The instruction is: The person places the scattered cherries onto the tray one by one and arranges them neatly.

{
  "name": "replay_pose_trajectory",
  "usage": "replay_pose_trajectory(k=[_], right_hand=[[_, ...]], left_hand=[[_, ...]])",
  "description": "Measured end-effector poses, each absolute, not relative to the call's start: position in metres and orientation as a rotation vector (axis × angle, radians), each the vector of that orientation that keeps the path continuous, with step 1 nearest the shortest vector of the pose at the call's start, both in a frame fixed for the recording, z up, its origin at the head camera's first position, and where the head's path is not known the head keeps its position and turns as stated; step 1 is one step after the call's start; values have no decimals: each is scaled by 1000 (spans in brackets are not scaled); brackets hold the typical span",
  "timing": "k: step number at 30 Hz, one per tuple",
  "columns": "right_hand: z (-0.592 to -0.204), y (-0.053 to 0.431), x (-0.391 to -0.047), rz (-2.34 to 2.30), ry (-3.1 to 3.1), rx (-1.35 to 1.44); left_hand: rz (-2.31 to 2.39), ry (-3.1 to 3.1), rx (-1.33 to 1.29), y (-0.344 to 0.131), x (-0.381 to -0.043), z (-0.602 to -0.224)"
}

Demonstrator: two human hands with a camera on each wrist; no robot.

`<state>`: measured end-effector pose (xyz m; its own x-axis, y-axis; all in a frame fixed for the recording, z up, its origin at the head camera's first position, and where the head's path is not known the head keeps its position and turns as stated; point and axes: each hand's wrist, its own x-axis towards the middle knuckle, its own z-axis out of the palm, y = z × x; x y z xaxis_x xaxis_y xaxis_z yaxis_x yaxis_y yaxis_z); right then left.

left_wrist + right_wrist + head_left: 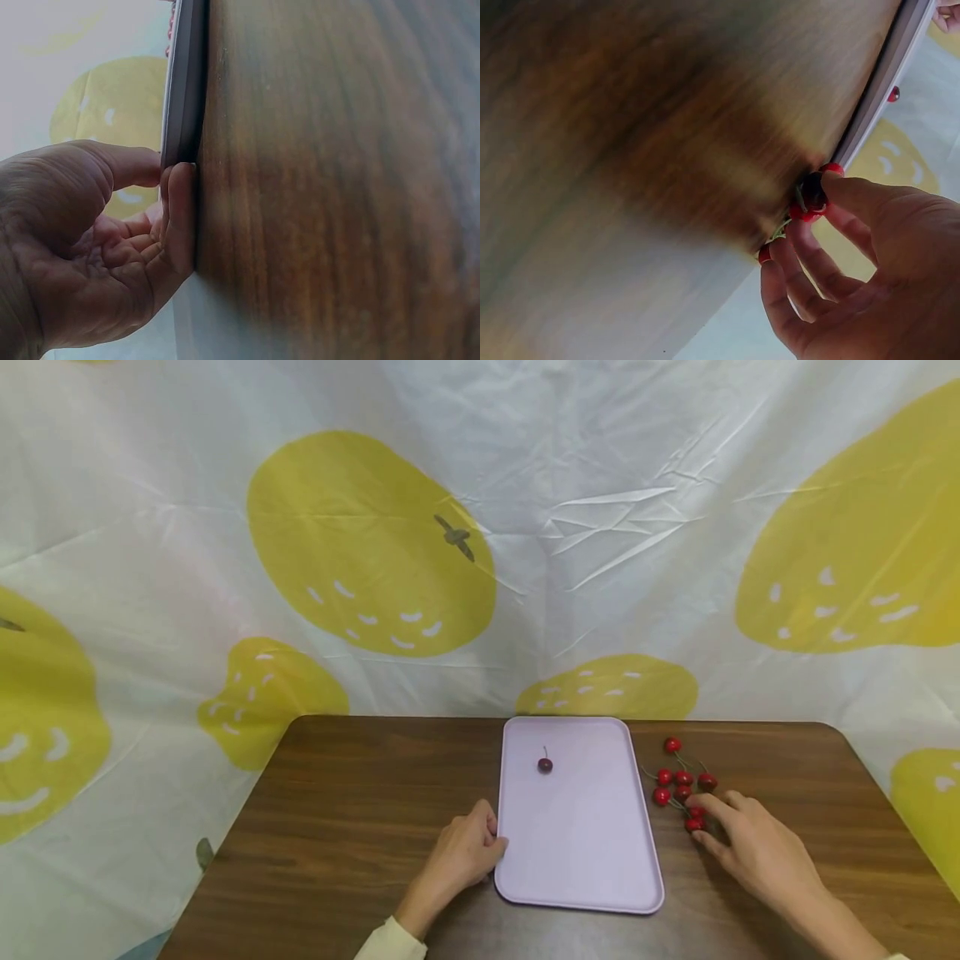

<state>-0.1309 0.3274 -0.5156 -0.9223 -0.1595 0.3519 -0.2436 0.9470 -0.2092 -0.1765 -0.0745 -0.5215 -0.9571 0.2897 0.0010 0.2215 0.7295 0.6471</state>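
Observation:
A pale lilac tray point(577, 852) lies on the wooden table, and one dark red cherry point(545, 766) with its stem up sits in its far left part. My left hand point(467, 850) pinches the tray's left edge, thumb on the rim; in the left wrist view the fingers of the left hand point(112, 247) are curled under that rim. To the right of the tray lies a loose group of several red cherries point(682, 778) with green stems. At its near side my right hand point(765, 852) pinches a cherry point(694, 825) between thumb and forefinger, partly hidden by the fingertips.
The brown wooden table point(360, 793) extends to both sides of the tray. Behind its far edge hangs a white cloth point(570, 568) printed with yellow fruit.

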Motion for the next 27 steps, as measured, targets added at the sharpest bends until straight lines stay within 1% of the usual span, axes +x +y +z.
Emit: replay_pose_trajectory(k=[4, 6, 11, 13, 21, 27], right_hand=[[-518, 326, -132, 347, -2741, 319], [-519, 326, -132, 347, -2726, 335], [-520, 325, -132, 362, -2698, 350], [-519, 325, -132, 371, -2700, 343], [-512, 323, -128, 364, -2721, 241], [-509, 323, -125, 330, -2662, 262]], left_hand=[[1059, 2834, 418, -75, -178, -526], [1062, 2846, 413, -76, -183, -538], [1056, 2857, 433, -77, -185, -542], [1072, 2845, 449, -77, -180, -531], [1114, 2837, 442, -76, -181, -535], [1125, 2800, 403, -76, -180, -532]])
